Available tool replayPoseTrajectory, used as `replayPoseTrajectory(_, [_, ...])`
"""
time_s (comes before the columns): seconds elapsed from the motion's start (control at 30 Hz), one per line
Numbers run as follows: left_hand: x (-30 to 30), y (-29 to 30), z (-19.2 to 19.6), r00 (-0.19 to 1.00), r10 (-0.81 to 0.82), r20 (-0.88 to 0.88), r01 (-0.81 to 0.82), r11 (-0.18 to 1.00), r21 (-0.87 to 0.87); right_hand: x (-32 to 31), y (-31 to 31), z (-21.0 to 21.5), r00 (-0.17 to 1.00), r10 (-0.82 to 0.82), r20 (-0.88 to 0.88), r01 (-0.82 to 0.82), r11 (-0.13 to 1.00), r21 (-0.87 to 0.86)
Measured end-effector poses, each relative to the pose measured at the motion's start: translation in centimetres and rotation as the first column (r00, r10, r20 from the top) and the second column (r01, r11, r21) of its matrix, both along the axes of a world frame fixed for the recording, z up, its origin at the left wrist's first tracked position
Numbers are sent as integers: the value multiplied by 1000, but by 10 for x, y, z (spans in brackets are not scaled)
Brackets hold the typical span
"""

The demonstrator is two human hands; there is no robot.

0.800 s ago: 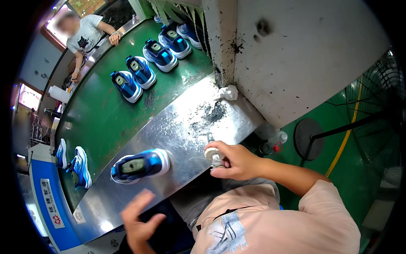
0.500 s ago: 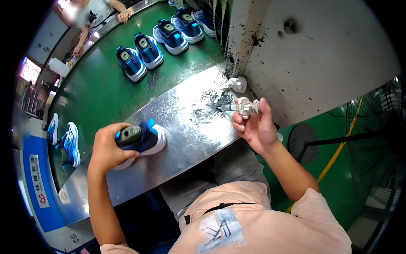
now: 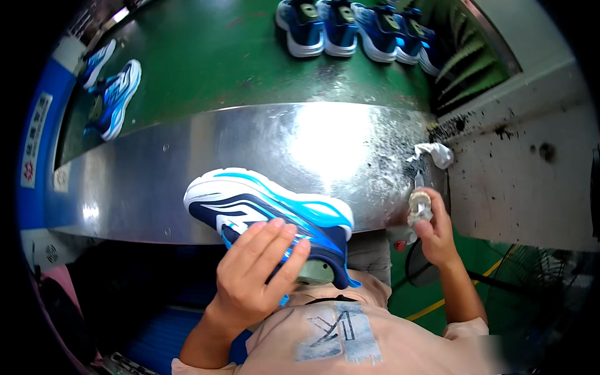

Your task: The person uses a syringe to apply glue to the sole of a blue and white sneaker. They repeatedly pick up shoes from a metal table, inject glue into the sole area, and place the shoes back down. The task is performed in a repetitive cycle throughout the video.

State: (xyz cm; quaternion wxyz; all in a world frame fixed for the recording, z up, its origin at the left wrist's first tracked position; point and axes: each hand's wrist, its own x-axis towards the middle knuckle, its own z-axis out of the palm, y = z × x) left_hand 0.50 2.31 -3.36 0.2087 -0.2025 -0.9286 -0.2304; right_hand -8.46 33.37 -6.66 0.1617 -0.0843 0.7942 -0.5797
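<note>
My left hand grips a blue and white sports shoe by its upper and holds it on its side at the near edge of the steel table, against my chest. The white sole faces away from me. My right hand holds a small pale lump, like a crumpled cloth or sponge, to the right of the shoe, near the table's right end. The two hands are apart.
A white rag lies on the dark-spotted right end of the steel table. Beyond it runs a green belt with several blue shoes at the far side and a pair at the left. A grey stained wall stands on the right.
My left hand has lifted the shoe off the table toward my chest and turned it on its side. My right hand has come down from the spotted area with the pale lump.
</note>
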Motion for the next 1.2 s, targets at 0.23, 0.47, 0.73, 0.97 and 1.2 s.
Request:
replayPoseTrajectory(0.23, [10,-4,-23,995,-2,-105,7,999,43,-36,-90,91,918,362,165,-201,780,-593])
replayPoseTrajectory(0.47, [15,-1,-28,990,36,-134,-12,985,170,-47,-211,103,621,645,446,-195,678,-709])
replayPoseTrajectory(0.73, [19,-8,-35,985,24,-169,3,987,160,-55,-251,88,514,647,563,-278,747,-604])
replayPoseTrajectory(0.97, [20,-10,-39,983,35,-182,-8,989,147,-55,-270,92,569,594,569,-385,804,-453])
replayPoseTrajectory(1.2, [21,-12,-38,981,37,-192,-8,989,150,-37,-259,99,726,547,417,-430,834,-346])
